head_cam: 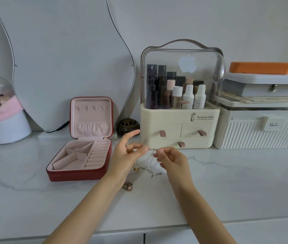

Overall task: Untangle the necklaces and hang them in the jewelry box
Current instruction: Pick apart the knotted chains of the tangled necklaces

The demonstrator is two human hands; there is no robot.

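The cream cosmetics organizer (180, 127) reads "Serious Life" under its clear lid, which bears an apple logo; the ribbed white box (259, 131) beside it carries a tag reading "KaSo", as far as can be told. In front, above the marble tabletop (236, 182), the left hand (127, 155) and right hand (172, 158) each have their grip pinched together on the tangled necklaces (151, 162), whose chains hang below the fingertips to the tabletop. The red jewelry box (81, 152) lies open to the left.
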